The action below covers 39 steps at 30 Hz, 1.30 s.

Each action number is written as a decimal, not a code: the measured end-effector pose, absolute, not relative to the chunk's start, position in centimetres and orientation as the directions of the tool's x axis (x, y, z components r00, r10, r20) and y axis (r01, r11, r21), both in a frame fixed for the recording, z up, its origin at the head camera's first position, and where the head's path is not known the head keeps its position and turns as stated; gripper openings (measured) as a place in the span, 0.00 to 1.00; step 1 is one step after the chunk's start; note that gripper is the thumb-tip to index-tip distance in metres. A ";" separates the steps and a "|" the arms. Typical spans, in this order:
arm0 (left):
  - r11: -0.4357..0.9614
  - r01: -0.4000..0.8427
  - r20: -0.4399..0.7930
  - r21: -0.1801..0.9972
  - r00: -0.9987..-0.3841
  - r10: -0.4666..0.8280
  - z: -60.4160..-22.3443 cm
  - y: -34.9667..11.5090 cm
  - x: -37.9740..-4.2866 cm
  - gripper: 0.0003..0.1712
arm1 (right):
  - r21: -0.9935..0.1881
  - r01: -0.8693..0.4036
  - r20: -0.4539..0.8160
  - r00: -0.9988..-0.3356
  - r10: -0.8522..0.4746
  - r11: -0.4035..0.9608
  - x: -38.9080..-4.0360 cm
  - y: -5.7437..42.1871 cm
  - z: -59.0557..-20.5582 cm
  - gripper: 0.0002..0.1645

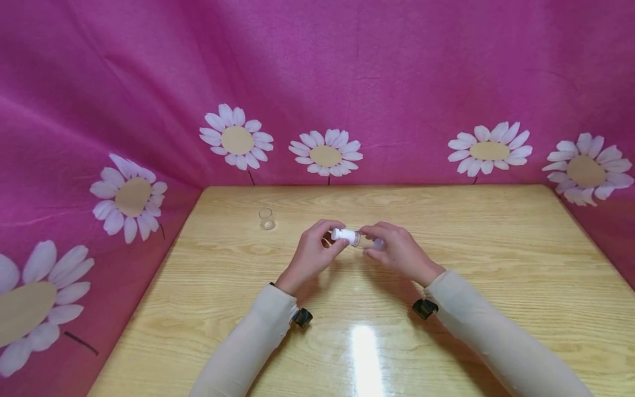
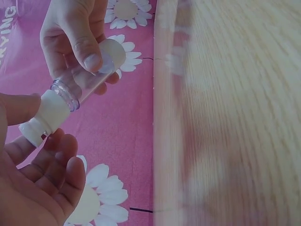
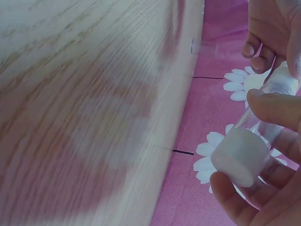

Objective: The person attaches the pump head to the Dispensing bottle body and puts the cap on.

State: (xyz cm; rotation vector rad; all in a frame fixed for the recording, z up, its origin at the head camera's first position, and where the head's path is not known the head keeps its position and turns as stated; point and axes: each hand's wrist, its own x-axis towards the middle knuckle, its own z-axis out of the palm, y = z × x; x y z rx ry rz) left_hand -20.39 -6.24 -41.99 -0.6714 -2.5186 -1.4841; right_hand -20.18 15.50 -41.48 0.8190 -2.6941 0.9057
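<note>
A small clear bottle (image 2: 87, 82) lies tilted between both hands over the table. Its white top (image 1: 345, 236), a collar with a narrower nozzle end, meets the ringed clear neck (image 2: 66, 95); whether it is fully screwed on I cannot tell. My left hand (image 1: 315, 248) pinches this white top between thumb and fingers, the other fingers loosely bent below in the left wrist view. Around the clear body curl the thumb and fingers of my right hand (image 1: 401, 255). The bottle's whitish base (image 3: 241, 157) points toward the right palm.
A small clear cup-shaped cap (image 1: 267, 219) stands on the wooden table (image 1: 213, 309), back left of the hands. Pink cloth (image 1: 397, 71) printed with white daisies rises behind the table and at both sides. A black wrist strap piece (image 1: 425, 309) hangs by each sleeve.
</note>
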 end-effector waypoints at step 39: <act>0.315 0.380 0.297 0.870 -0.913 0.281 -42.5 -6.4 -20.0 0.19 | -0.523 -0.516 0.309 -0.857 -0.413 0.679 -20.1 15.5 -42.0 0.23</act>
